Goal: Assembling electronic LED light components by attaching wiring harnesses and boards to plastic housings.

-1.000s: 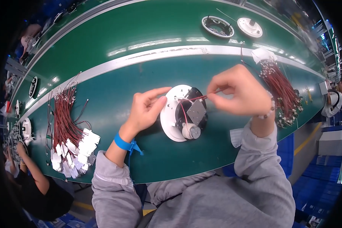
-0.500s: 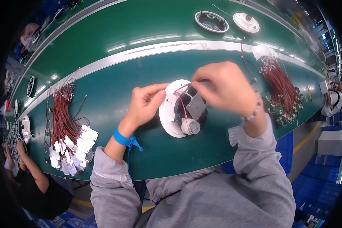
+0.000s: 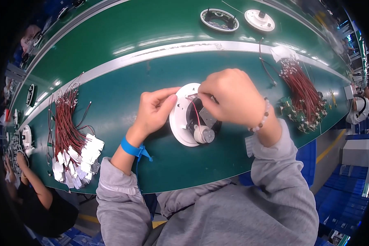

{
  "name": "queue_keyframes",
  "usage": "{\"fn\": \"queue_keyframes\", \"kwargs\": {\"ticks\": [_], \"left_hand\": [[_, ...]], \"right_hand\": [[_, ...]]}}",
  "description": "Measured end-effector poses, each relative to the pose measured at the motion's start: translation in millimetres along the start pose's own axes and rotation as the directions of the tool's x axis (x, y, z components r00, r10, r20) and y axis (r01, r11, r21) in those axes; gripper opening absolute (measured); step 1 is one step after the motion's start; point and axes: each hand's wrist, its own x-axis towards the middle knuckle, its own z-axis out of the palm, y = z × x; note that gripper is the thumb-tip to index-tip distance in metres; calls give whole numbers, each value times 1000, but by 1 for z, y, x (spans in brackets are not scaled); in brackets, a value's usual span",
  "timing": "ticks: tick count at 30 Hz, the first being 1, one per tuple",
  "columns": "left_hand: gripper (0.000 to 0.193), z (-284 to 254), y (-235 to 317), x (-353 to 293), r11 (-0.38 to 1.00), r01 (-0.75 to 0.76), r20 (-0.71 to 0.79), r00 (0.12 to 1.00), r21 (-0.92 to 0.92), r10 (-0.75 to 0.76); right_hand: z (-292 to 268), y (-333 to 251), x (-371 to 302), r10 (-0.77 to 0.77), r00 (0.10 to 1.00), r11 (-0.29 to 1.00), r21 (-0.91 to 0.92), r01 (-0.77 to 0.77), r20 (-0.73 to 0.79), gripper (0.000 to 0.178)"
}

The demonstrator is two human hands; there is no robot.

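A white round plastic housing (image 3: 177, 123) is tilted over the green bench in front of me, with a small cylindrical motor (image 3: 204, 134) and a grey metal plate (image 3: 207, 118) inside it. Thumb and fingers of my left hand (image 3: 153, 110) pinch its upper left rim. A thin red wire (image 3: 197, 112) runs from near the motor up to the top of the housing. There my right hand (image 3: 233, 98), closed in a pinch, grips the end of the thin wires. Its fingers hide the wire tips and part of the metal plate.
Left lies a bundle of red-brown wires (image 3: 65, 123) with white plates (image 3: 92, 149). Another wire bundle (image 3: 301, 88) with green circuit boards (image 3: 291, 110) lies right. An open ring housing (image 3: 209, 25) and white disc (image 3: 258, 22) sit at the back. A co-worker's arm (image 3: 37, 182) is far left.
My right hand has moved slightly left and closer to the housing, drawing the wires in toward its top. My left hand keeps its hold on the rim.
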Motion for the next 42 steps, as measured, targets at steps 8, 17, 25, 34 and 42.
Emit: {"fn": "queue_keyframes", "kwargs": {"ticks": [8,17,25,34,42], "left_hand": [[22,3,-7,1,1000,-20,-35,999,1,20],[22,4,-7,-1,1000,2,-25,1000,-25,-3],[22,2,-10,-3,1000,20,-32,999,-8,-20],[23,-5,-2,-3,988,-35,-46,998,148,42],[34,-10,-12,-13,975,221,-62,974,18,-220]], "right_hand": [[-1,5,5,-52,999,993,103,53,-6,6],[13,0,5,-49,999,993,107,51,-21,5],[23,-1,6,16,982,978,208,24,-189,9],[25,9,20,-73,995,926,365,95,-73,7],[27,4,11,-138,980,958,231,168,-142,9]]}}
